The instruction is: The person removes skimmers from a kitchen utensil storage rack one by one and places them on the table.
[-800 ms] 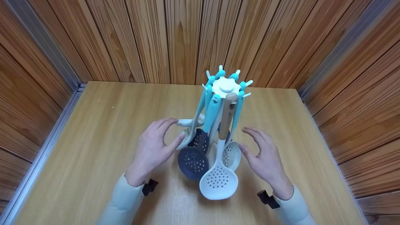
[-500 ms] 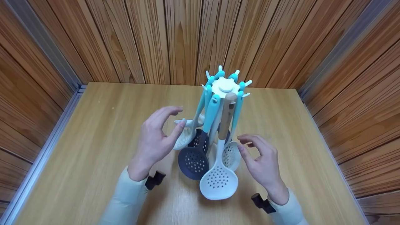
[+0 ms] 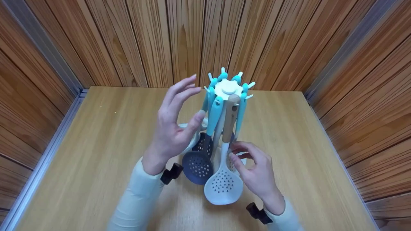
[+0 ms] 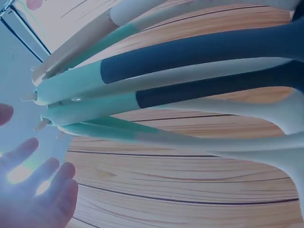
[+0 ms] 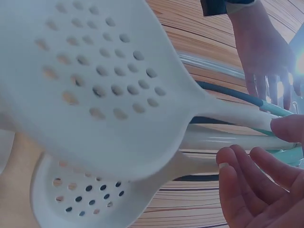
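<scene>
A white rotating utensil stand (image 3: 228, 87) bears several hanging kitchen utensils, mostly with turquoise handles. At the front hangs a white skimmer (image 3: 223, 188) with a brown handle; a dark skimmer (image 3: 197, 167) hangs left of it. My left hand (image 3: 170, 128) is raised beside the turquoise handles, fingers spread and thumb apart, holding nothing. Low on the right, my right hand (image 3: 255, 171) has its bent fingers and thumb around the level of the white skimmer's neck, with a gap between them in the right wrist view. Another white perforated utensil (image 5: 80, 199) hangs behind, partly hidden by that hand.
The stand is on a light wooden table (image 3: 128, 144). Wood-panelled walls (image 3: 144, 41) rise at the back and sides, with a metal strip (image 3: 48, 154) along the left edge. A pale ladle-like piece (image 3: 192, 142) is partly behind my left hand.
My left hand has risen from the lower left utensils to the handles near the stand's top, its fingers opening out. My right hand has moved left, closer to the white skimmer's neck.
</scene>
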Tool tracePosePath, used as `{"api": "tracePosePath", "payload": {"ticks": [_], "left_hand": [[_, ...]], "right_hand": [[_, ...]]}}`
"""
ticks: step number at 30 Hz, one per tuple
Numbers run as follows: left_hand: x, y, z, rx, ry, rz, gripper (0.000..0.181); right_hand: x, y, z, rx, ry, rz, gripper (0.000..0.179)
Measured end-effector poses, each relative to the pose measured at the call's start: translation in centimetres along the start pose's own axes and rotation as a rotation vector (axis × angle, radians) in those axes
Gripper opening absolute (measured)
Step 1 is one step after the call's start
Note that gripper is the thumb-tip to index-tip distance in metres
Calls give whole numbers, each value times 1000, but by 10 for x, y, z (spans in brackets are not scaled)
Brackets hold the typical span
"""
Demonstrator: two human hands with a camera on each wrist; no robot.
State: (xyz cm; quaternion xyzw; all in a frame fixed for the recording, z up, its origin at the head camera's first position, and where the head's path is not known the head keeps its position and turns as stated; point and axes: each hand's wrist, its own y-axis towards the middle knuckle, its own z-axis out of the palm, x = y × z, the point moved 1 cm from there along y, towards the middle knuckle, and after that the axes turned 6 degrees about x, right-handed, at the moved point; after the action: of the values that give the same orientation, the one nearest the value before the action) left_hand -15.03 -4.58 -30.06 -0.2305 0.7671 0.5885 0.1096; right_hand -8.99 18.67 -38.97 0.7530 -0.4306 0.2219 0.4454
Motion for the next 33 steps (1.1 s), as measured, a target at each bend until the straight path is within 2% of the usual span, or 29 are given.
{"api": "tracePosePath", "payload": {"ticks": [8,13,21,28,33], "left_hand": [[-3,15,8,19,-69,103,46],[-3,21,15,76,-74,103,40],[0,27,23,108,-67,107,37],[4,27,30,108,-71,121,39],[6,29,32,113,-89,130,41]], "right_hand": [[1,3,12,32,39,39,31],[1,2,18,48,63,62,30],[2,4,24,121,135,94,28],[3,4,26,154,179,152,27],[5,3,31,136,211,162,25]]}}
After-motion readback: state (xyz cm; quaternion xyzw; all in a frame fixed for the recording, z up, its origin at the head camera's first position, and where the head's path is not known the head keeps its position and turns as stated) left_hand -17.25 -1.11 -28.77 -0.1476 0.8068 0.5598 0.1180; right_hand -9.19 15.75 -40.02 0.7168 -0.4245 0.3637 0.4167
